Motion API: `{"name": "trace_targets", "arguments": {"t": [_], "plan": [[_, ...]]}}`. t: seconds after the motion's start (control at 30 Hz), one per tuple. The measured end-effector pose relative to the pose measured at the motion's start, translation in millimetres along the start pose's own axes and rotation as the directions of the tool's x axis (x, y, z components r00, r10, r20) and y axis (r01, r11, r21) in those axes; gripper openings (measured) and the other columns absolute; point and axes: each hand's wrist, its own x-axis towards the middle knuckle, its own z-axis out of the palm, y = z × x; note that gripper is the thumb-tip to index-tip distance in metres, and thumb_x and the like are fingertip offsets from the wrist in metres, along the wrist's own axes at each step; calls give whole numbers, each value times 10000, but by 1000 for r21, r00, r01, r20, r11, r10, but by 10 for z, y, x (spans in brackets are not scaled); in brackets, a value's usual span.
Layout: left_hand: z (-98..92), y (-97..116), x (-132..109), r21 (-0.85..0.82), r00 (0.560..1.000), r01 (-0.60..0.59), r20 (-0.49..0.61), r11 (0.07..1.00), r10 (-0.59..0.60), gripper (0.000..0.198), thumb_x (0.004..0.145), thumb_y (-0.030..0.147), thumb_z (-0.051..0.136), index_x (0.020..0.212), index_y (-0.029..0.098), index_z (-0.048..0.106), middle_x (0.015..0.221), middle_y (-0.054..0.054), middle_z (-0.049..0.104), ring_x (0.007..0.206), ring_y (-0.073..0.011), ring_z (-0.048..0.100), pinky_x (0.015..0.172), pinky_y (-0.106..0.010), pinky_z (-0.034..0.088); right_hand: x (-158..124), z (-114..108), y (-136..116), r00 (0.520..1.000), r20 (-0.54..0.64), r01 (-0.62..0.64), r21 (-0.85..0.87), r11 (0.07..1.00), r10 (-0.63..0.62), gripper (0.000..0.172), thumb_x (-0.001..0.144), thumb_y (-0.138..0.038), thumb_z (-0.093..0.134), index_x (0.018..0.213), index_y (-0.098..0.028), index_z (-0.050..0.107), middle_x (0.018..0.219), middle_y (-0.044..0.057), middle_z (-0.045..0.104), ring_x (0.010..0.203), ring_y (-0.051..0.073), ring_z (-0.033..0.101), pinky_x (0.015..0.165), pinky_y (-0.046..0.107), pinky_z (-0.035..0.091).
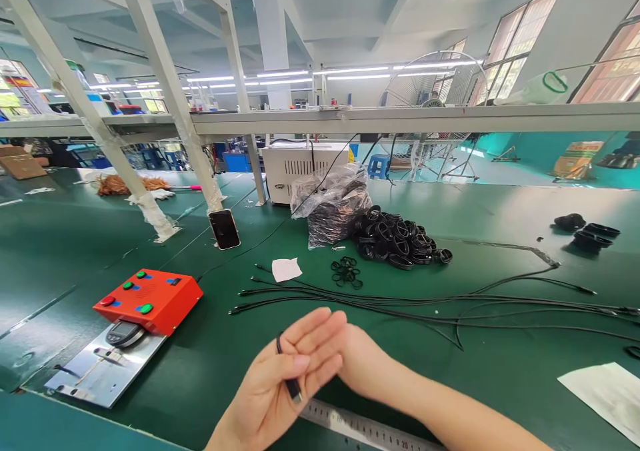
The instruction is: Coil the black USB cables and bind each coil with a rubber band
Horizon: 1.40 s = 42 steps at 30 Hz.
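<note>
My left hand (273, 388) is turned palm up, its thumb pressed over a black cable plug (293, 389) with a metal tip. A short black strand shows between thumb and forefinger; the rest is hidden. My right hand (363, 361) meets the left fingertips from the right, and its own fingers are hidden behind them. Below the hands lies a steel ruler (370, 431). Just beyond them, several long black cables (360, 298) run to the right across the green table. Thin black loops (346, 272) lie in a small heap behind the cables.
A red box (165, 298) with green buttons and a metal plate stands at left. Coiled black cables (400, 238) are piled beside a plastic bag (333, 211). A phone (225, 229) leans on a shelf post. White paper (605, 398) lies at right; more coils (593, 236) sit behind.
</note>
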Motion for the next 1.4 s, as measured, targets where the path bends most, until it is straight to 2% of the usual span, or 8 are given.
{"name": "trace_targets", "arguments": {"t": [0.17,0.37,0.47,0.57,0.77,0.93,1.13,1.4], "plan": [[-128,130,-32,116,952,-189,-223,975,211,512,905,-4,329,1347,160,528,1485,-81,459,1410,-208,322,1172,-334,257,-360,-12,-225,984,174,-15,-48,999,24,236,953,-257,413,771,-209,555,657,-26,588,508,113,446,498,232,286],[-134,27,-49,221,920,-76,-361,972,154,440,905,46,451,1273,232,605,1477,-22,477,1425,-193,296,1208,-366,138,-388,-267,-378,944,242,278,-222,935,-223,184,943,-230,472,776,-198,544,706,-10,604,551,114,491,482,227,288],[-131,-18,-70,220,941,40,-336,975,37,402,902,77,498,1247,235,629,1465,-37,490,1412,-226,326,1191,-393,201,-269,-358,-350,928,162,362,-169,917,-337,168,952,-258,498,831,-197,598,776,3,641,649,117,557,535,215,341],[-172,-38,-117,187,964,149,-248,971,-100,366,906,143,535,1257,193,625,1403,-110,555,1350,-298,427,1150,-463,283,-111,-427,-243,942,43,335,-66,940,-333,93,919,-260,571,887,-209,642,799,5,643,719,124,585,605,206,396],[-198,-68,-163,243,950,288,-195,926,-244,372,851,205,652,1222,165,653,1317,-156,623,1325,-318,456,1140,-467,289,71,-399,-48,934,42,348,122,930,-355,86,873,-154,601,876,-200,674,848,12,627,808,129,600,699,207,460],[-24,-49,-89,292,935,348,-182,891,-305,355,832,196,664,1181,131,675,1278,-184,645,1285,-343,500,1096,-498,350,118,-266,0,963,-48,264,342,902,-264,55,840,-208,660,819,-201,711,776,6,633,759,133,606,692,222,484],[17,-9,-46,218,906,402,-235,889,-352,252,906,122,513,1038,130,727,1175,-186,706,1098,-304,660,897,-392,542,182,-86,38,998,7,41,703,710,-64,75,768,-238,728,750,-169,704,737,0,658,677,127,614,639,234,502],[91,-30,-83,189,902,386,-280,903,-328,273,932,131,482,1086,112,707,1263,-191,653,1125,-297,644,866,-329,562,148,-72,2,995,-70,104,631,769,-77,69,780,-259,720,753,-195,724,742,-1,664,703,131,621,690,245,508]]}}
